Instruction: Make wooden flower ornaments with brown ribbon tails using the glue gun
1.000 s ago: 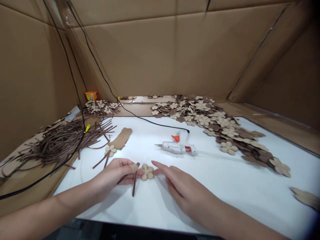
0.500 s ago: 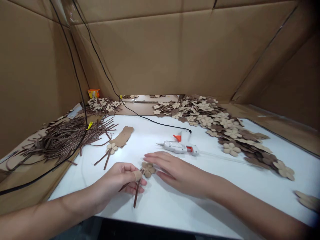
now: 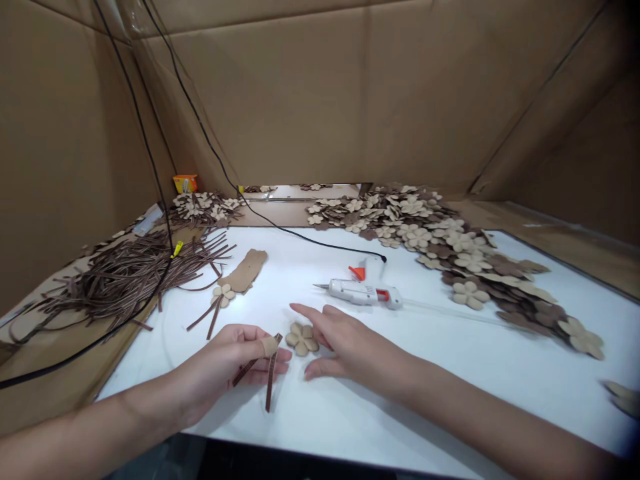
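My left hand (image 3: 245, 360) pinches a folded brown strip (image 3: 271, 383) between thumb and fingers, its two ends hanging down apart. A tan bandage wraps the thumb. Just right of the strip, a beige five-petal flower (image 3: 302, 339) lies on the white table (image 3: 350, 420). My right hand (image 3: 345, 343) is beside that flower, index finger stretched out and thumb apart, holding nothing. Behind it lies a white glue gun (image 3: 363, 292) on its side. A finished-looking flower with two strips (image 3: 223, 295) rests by a brown cardboard piece (image 3: 247, 270).
A heap of brown strips (image 3: 125, 277) covers the left side. Beige and brown flowers (image 3: 420, 233) pile up at the back right. Black cables (image 3: 210, 148) hang across the left and reach the glue gun. An orange box (image 3: 185, 184) stands at the back left, with cardboard walls around.
The beige flower now lies slightly apart from the strip. My right hand has changed pose, its index finger extended and thumb spread. My left hand still pinches the strip.
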Demonstrator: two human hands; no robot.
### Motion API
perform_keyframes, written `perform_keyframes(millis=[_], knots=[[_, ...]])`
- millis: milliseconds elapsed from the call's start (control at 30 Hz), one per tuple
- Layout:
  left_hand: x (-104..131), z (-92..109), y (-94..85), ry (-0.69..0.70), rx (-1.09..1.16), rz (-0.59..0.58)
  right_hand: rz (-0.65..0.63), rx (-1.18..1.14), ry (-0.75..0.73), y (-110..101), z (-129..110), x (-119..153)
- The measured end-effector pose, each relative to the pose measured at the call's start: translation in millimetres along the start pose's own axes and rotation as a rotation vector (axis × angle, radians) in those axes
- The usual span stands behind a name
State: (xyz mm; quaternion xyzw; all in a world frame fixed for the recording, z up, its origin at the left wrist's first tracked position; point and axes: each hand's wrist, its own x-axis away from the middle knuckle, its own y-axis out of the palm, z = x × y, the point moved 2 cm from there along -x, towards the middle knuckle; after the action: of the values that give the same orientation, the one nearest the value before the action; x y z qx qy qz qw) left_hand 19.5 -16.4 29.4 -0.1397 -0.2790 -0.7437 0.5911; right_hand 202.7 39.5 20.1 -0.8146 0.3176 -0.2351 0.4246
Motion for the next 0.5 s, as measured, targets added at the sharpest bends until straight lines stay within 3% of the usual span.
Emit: perform_keyframes(millis=[100, 300, 500], knots=[[-3, 1, 1.9, 0.018, -0.012, -0.004, 0.009, -0.025, 0.087, -4, 3, 3], [-9, 2, 1.5, 0.054, -0.053, -0.029, -0.032, -0.039, 0.061, -15, 6, 10], [-7, -1, 3.9, 0.013, -0.027, -0.019, 0.029, 0.034, 0.115, -7, 4, 8]])
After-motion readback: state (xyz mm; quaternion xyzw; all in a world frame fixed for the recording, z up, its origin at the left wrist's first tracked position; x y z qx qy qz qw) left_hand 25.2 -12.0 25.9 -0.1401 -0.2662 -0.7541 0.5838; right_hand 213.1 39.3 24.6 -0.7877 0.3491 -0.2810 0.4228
